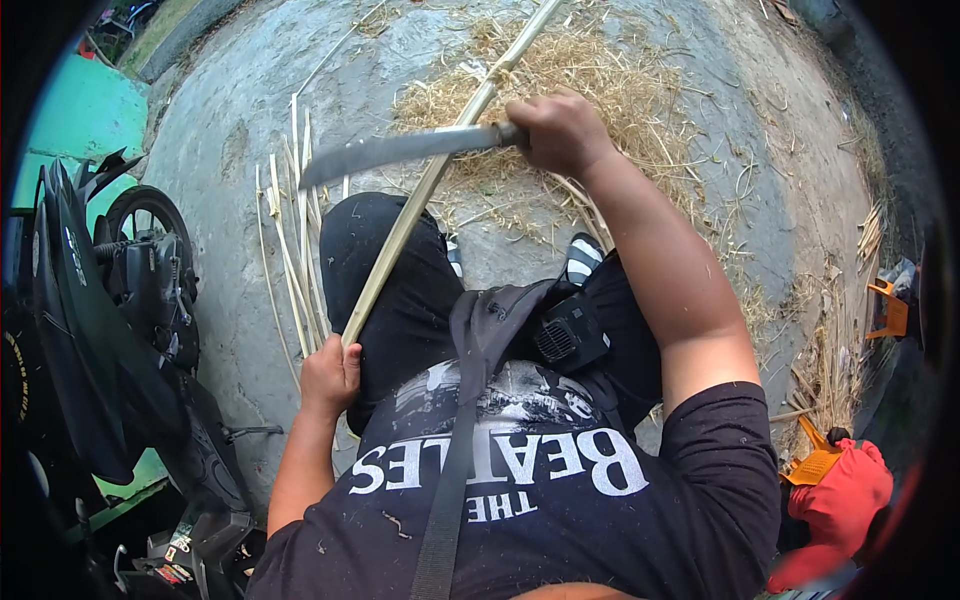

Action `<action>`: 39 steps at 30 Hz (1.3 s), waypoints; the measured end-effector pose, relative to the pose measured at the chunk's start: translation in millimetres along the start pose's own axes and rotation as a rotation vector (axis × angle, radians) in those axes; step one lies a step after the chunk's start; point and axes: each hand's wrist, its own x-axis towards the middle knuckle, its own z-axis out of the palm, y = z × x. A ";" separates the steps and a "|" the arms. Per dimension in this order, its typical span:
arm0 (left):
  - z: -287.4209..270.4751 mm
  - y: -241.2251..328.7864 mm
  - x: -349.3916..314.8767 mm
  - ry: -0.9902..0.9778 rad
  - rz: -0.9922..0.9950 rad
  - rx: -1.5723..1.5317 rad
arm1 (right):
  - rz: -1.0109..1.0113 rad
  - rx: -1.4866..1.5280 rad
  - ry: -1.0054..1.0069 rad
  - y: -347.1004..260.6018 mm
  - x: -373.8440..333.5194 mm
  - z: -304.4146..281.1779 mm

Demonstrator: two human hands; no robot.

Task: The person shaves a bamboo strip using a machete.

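Bamboo-like strip [402,230], just one in hand, slanting from beside the left thigh [352,235] up past the top edge of view. Pale yellowish green, long, narrow and pretty straight, with a lengthwise ridge and a small knot up above the blade. Two bare hands on the job: left hand [330,375] curled tight around the near end, thumb laid along it; right hand [562,130] wrapped in a fist around the handle of one big knife [410,150]. Broad, slightly curved grey blade, pointing left and crossing the strip. Can't tell whether actually touching it or just above. Off to the left on grey concrete [235,85], a bunch of loose strips [285,250], maybe half a dozen or more, too overlapped for a solid count. Beyond the knife, one big scatter of curly straw-coloured shavings [625,90]. Also two striped bits of footwear [582,262], one black boxy gadget [573,335] at the waist, one dark strap [450,490] across the chest, one black motorbike [90,320] at far left, and two orange things [888,308] at far right, too cropped to identify.
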 end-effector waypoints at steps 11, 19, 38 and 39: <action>-6.3 6.1 7.5 -0.010 0.003 0.019 | -0.102 0.051 -0.004 -18.0 -6.9 9.7; -12.6 3.7 18.8 -0.025 0.015 -0.001 | 0.475 -0.006 -0.022 34.9 -13.1 3.1; -28.3 -13.9 -16.1 -0.006 -0.088 0.024 | 0.842 0.250 -0.015 73.3 -17.2 -3.2; -26.2 -13.1 -18.4 -0.006 -0.094 0.012 | 0.742 0.285 -0.010 61.0 -14.7 -5.2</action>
